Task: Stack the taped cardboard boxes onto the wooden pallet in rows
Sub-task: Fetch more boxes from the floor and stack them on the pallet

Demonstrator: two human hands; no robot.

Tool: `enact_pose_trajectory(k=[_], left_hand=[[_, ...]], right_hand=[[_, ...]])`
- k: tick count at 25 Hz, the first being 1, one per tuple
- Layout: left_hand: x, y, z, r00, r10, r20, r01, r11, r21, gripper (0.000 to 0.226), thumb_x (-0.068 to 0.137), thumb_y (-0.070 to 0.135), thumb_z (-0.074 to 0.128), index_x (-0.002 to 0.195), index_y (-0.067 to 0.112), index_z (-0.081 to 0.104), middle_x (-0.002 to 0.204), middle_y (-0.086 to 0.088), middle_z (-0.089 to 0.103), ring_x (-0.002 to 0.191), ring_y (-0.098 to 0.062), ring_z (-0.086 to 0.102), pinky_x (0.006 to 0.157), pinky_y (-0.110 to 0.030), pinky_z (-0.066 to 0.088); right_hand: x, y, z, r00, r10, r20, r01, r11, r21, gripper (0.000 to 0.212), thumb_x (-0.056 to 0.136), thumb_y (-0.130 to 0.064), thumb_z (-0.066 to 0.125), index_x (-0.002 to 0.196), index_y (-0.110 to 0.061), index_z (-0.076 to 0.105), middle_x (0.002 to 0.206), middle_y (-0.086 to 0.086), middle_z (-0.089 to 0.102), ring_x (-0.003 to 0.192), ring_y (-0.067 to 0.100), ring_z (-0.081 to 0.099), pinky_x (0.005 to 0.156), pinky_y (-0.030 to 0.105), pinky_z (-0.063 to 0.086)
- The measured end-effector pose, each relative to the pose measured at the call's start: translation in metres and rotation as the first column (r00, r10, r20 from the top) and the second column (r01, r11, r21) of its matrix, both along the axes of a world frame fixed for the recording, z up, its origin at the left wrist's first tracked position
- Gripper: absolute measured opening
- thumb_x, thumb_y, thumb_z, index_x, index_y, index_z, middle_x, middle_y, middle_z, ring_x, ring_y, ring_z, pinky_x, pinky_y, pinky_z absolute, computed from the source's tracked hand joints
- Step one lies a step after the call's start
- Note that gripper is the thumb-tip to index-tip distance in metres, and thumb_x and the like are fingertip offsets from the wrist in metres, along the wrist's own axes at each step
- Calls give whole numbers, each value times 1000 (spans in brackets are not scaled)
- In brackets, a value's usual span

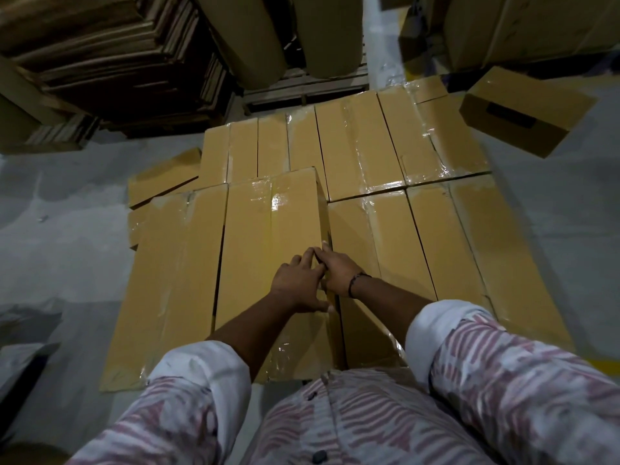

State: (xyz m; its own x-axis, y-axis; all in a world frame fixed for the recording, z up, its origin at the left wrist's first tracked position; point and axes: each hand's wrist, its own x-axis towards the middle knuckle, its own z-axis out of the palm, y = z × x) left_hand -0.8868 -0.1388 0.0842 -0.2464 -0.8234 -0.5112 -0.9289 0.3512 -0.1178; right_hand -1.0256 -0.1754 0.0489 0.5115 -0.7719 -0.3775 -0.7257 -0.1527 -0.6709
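Several long tan cardboard boxes with clear tape lie side by side in two rows below me, hiding the pallet. One taped box [271, 236] sits on top in the near row, higher than its neighbours. My left hand [298, 285] rests flat on its top near the right edge, fingers spread. My right hand [339, 271] presses on that box's right edge, fingers reaching into the gap beside the lower box [365, 236]. Another top-layer box [177, 263] lies to the left.
A loose taped box [526, 112] lies tilted on the grey floor at the far right. A flat cardboard piece [164, 176] sticks out at the left. Stacked flattened cartons [110, 62] and big paper rolls [255, 38] on another pallet [302, 85] stand behind.
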Motion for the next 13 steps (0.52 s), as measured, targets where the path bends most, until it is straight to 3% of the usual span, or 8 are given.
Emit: enact_pose_trajectory(k=[9,13], left_hand=[[9,1,1,1000,-9,-6,9,1000,-15,108,74,81,66,158,29,23,171,-9,1,148,-37,28,106,-51,46],[5,-1,-5,999,23,-29,-23,999,26,110,75,80,66,161,31,18,172,-9,-4,153,-38,20,110,-52,43]], right_hand=[[8,-2,0,1000,13,-10,-13,1000,-8,88,86,-13,76,157,-22,26,169,11,1,140,38,42,107,45,47],[6,-3,-5,1000,8,-12,-8,1000,4,87,86,-11,77,156,-24,28,169,10,2,138,36,45,105,44,49]])
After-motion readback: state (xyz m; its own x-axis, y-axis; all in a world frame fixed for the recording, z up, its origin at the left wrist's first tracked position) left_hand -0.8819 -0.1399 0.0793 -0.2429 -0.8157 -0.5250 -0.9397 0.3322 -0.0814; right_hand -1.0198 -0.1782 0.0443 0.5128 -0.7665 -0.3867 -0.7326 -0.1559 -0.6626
